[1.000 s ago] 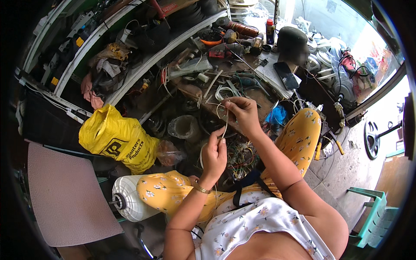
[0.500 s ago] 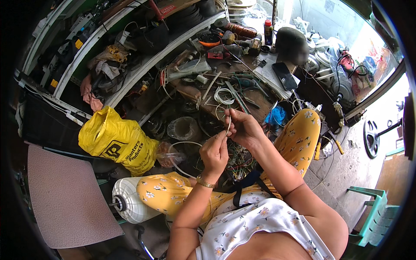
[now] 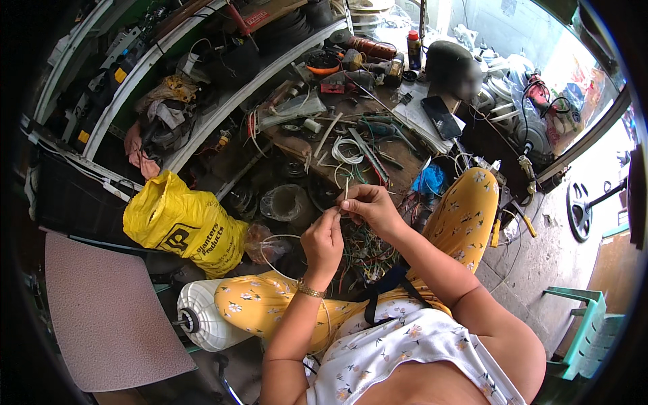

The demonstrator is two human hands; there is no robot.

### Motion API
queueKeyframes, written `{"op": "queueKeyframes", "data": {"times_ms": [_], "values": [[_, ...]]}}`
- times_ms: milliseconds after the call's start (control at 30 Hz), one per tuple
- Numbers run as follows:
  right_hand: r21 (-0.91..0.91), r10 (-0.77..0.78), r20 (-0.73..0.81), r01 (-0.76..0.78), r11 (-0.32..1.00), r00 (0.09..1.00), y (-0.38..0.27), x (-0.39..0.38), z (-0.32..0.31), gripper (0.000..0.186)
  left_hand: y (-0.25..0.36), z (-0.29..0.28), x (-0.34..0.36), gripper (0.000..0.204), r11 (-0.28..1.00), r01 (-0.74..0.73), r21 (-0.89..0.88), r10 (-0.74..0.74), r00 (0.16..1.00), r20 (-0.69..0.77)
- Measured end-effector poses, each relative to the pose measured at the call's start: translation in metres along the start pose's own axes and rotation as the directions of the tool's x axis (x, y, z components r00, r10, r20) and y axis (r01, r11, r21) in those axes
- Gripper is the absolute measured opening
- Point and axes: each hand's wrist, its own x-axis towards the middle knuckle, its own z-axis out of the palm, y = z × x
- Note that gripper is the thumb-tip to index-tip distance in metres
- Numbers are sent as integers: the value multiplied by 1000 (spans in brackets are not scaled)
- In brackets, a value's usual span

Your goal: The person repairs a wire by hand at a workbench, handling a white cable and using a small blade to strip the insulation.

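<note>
A thin white cable (image 3: 347, 185) is pinched between both my hands in front of my lap, and its end sticks up past my fingertips. My left hand (image 3: 322, 241), with a gold band at the wrist, grips the cable lower down. Closed on it near the upper end is my right hand (image 3: 372, 209), thumb and fingers pressed together. The rest of the cable loops out to the left of my left wrist and back toward my lap. Below my hands lies a tangle of multicoloured wires (image 3: 368, 255). My fingers hide the gripped part of the cable.
A cluttered wooden workbench (image 3: 290, 143) ahead bears a coiled white cable (image 3: 346, 152), tools and a phone (image 3: 442, 118). A yellow bag (image 3: 192, 226) stands left, beside a white ribbed drum-shaped thing (image 3: 206, 314). A green plastic chair (image 3: 584, 331) is at right.
Both hands have shifted slightly left and lower. My right hand has turned, its fingers now bent over the cable close to my left fingertips, and the cable end points up above them.
</note>
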Motion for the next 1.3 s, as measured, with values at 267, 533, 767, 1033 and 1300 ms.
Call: {"op": "queueKeyframes", "data": {"times_ms": [267, 533, 767, 1033, 1300], "values": [[-68, -177, -194, 167, 984, 965, 14, 3, 15, 9, 13, 6, -5, 18, 996, 70, 56, -68, 997, -38], [-336, -364, -129, 305, 891, 922, 29, 12, 19, 7, 5, 6, -6, 19, 992, 54, 112, -41, 993, -113], [-97, -84, 64, 90, 991, 994, 4, 21, 10, 8, 0, -6, -5, 20, 984, 179, 3, -179, 984, -10], [-27, -120, -212, 116, 993, 970, 11, 34, 31, 9, -4, -1, 2, 20, 998, 63, 20, -60, 987, -148], [-191, -318, -345, 266, 945, 883, -38, 74, 3, 9, -11, -18, 7, 17, 994, 68, -90, -70, 997, -21]]}}
